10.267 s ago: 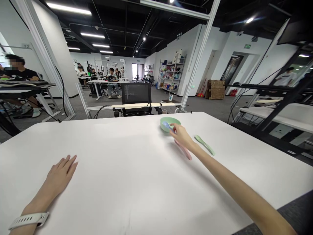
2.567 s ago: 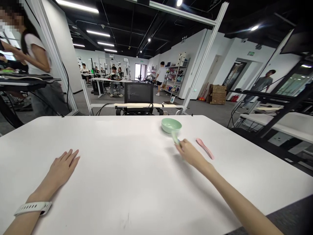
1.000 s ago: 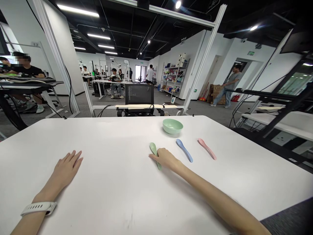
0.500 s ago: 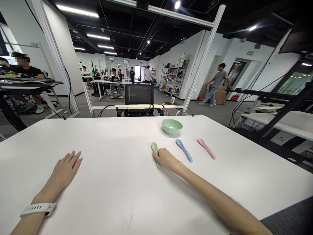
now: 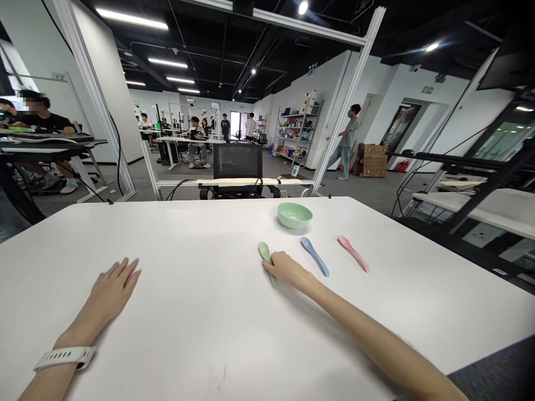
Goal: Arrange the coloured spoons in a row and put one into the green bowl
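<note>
My right hand (image 5: 287, 269) rests on the white table (image 5: 209, 312) with its fingers curled over the handle of a green spoon (image 5: 264, 252), which lies flat on the table. A blue spoon (image 5: 315, 256) and a pink spoon (image 5: 353, 253) lie in a row to its right. Beyond them, near the far edge, stands a green bowl (image 5: 295, 214) with nothing visible inside. At the near left my left hand (image 5: 112, 285) lies flat and open on the table, holding nothing, with a white band on the wrist.
Past the far edge stands a black chair (image 5: 237, 161) inside a white metal frame (image 5: 343, 94). A dark rack and another white table (image 5: 472, 200) stand to the right. Several people sit or walk in the background.
My right hand brought the green spoon from near the bowl to the left of the blue spoon and has stayed on its handle. My left hand has not moved. A background person walked left.
</note>
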### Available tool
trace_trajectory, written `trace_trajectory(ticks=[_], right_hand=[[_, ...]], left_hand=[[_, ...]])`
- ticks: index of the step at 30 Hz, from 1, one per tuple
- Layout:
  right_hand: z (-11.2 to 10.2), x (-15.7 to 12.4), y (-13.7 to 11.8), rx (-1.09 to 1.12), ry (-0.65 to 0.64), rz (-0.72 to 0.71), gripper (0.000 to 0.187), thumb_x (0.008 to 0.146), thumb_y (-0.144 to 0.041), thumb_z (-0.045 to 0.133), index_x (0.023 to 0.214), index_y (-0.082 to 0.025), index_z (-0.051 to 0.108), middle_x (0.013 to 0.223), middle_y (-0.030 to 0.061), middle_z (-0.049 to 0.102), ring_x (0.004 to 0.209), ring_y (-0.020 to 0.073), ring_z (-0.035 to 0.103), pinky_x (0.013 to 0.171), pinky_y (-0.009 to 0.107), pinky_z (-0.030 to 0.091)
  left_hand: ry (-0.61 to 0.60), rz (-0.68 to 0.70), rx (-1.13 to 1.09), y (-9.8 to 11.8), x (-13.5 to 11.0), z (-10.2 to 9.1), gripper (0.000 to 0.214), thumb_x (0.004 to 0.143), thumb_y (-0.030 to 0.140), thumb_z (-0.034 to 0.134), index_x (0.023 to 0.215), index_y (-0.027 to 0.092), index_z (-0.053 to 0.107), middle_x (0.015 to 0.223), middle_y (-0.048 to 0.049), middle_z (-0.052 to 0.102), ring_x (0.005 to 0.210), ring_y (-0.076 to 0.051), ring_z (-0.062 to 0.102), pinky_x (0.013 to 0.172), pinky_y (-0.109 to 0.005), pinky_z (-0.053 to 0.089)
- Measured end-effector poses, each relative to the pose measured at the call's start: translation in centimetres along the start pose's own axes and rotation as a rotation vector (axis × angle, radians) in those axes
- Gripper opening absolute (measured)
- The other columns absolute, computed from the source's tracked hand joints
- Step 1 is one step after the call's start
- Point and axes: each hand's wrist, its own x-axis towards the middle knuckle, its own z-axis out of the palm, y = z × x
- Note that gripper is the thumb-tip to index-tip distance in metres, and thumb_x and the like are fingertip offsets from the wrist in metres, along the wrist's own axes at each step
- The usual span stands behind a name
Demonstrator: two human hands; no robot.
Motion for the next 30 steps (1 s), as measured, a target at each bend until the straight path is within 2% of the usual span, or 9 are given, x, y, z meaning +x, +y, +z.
trace_trajectory(ticks=[4,11,17,22,30], right_hand=[[0.12,0.34,0.28,0.0,0.002,-0.01,0.035,0.109,-0.032,0.052,0.082,-0.016,0.068,0.102,0.0154,0.079,0.082,0.0196,0.073,0.062,0.027,0.037],[-0.12,0.16,0.11,-0.031,-0.002,-0.007,0.036,0.109,-0.031,0.05,0.094,-0.012,0.076,0.106,0.0178,0.08,0.087,0.0208,0.076,0.065,0.027,0.04],[-0.14,0.07,0.14,-0.048,0.0,-0.002,0.037,0.11,-0.033,0.049,0.095,-0.012,0.076,0.108,0.0177,0.081,0.091,0.0223,0.077,0.067,0.027,0.04],[-0.07,0.23,0.25,-0.063,0.005,-0.023,0.038,0.11,-0.035,0.05,0.096,-0.012,0.077,0.11,0.0185,0.081,0.094,0.0234,0.078,0.069,0.028,0.042],[-0.67,-0.27,-0.28,-0.069,-0.01,-0.007,0.037,0.111,-0.036,0.051,0.093,-0.014,0.074,0.112,0.0178,0.081,0.096,0.0237,0.079,0.07,0.027,0.042]], left_hand=[[-0.024,-0.008,-0.003,0.14,0.01,-0.23,0.076,0.1,0.047,0.024,0.159,0.011,0.055,0.17,-0.0186,0.052,0.16,-0.039,0.044,0.129,-0.058,0.037],[-0.031,0.002,-0.001,0.13,0.04,-0.35,0.076,0.099,0.048,0.025,0.159,0.011,0.055,0.17,-0.0188,0.052,0.16,-0.04,0.044,0.129,-0.058,0.036],[-0.028,-0.014,-0.012,0.12,-0.03,-0.25,0.078,0.097,0.049,0.025,0.159,0.012,0.055,0.171,-0.017,0.052,0.16,-0.039,0.044,0.129,-0.057,0.036],[-0.03,-0.009,-0.023,0.11,-0.07,-0.26,0.083,0.097,0.052,0.021,0.159,0.009,0.055,0.171,-0.0195,0.05,0.161,-0.041,0.042,0.13,-0.058,0.034],[-0.011,-0.017,-0.02,0.12,0.07,-0.27,0.077,0.096,0.049,0.027,0.157,0.016,0.058,0.167,-0.0156,0.057,0.16,-0.038,0.045,0.128,-0.057,0.037]])
